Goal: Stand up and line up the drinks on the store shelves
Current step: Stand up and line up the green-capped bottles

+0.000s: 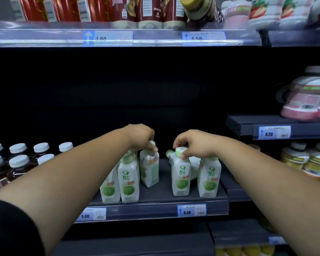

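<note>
Several white bottles with green labels and pale green caps stand on the dark middle shelf (155, 200). My left hand (141, 136) grips the cap of one upright bottle (149, 169) set back from the front row. My right hand (194, 145) pinches the cap of another upright bottle (180, 176) at the front. Two bottles (127, 180) stand at the front left, partly behind my left forearm. One more bottle (209, 180) stands at the front right. Behind my right hand a bottle (171, 154) lies on its side, mostly hidden.
Dark drinks with white caps (17, 159) fill the shelf's left part. Pink and white bottles (303, 97) sit on a higher right shelf, yellow-labelled ones (303, 163) below. The top shelf holds red packs (63, 8). Price tags (191, 210) line the shelf edges.
</note>
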`<action>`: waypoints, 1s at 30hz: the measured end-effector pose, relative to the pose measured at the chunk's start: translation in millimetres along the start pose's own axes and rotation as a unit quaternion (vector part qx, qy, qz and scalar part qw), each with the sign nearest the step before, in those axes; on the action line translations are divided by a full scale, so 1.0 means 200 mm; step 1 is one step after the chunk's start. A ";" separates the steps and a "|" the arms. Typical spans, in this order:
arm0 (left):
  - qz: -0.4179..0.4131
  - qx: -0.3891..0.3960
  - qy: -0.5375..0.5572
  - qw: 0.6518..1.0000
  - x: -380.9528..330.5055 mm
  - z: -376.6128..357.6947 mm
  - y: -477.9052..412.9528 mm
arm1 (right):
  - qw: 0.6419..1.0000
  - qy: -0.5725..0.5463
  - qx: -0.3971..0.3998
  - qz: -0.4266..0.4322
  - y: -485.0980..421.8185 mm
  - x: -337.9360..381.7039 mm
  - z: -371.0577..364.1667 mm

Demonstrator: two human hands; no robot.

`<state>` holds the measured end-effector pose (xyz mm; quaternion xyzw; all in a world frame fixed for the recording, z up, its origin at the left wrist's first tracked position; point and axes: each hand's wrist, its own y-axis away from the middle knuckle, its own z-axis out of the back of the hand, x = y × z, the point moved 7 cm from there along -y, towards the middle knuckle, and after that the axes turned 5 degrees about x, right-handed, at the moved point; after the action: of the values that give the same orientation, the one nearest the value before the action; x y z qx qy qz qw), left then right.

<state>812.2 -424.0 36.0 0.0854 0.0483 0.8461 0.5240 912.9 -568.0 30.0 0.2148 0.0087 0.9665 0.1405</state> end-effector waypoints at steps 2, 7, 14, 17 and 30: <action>0.006 0.007 -0.006 1.000 0.02 0.01 -0.03 | 1.000 -0.015 -0.002 -0.001 -0.01 0.00 -0.01; -0.063 0.060 0.086 0.993 0.07 0.00 -0.04 | 0.999 -0.029 -0.005 -0.013 -0.01 0.00 -0.02; -0.043 -0.002 0.089 0.995 0.06 -0.01 -0.12 | 0.998 -0.064 -0.015 -0.013 -0.02 -0.01 -0.04; -0.070 0.040 0.143 0.986 0.07 -0.03 -0.10 | 0.996 -0.087 -0.017 -0.010 -0.02 0.00 -0.05; -0.065 0.068 0.167 0.981 0.15 -0.02 -0.07 | 0.989 -0.143 -0.011 0.027 -0.11 0.13 -0.15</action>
<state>810.6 -390.6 32.4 -0.0251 0.1986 0.8073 0.5551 884.2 -538.5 12.5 0.3491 -0.0281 0.9294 0.1162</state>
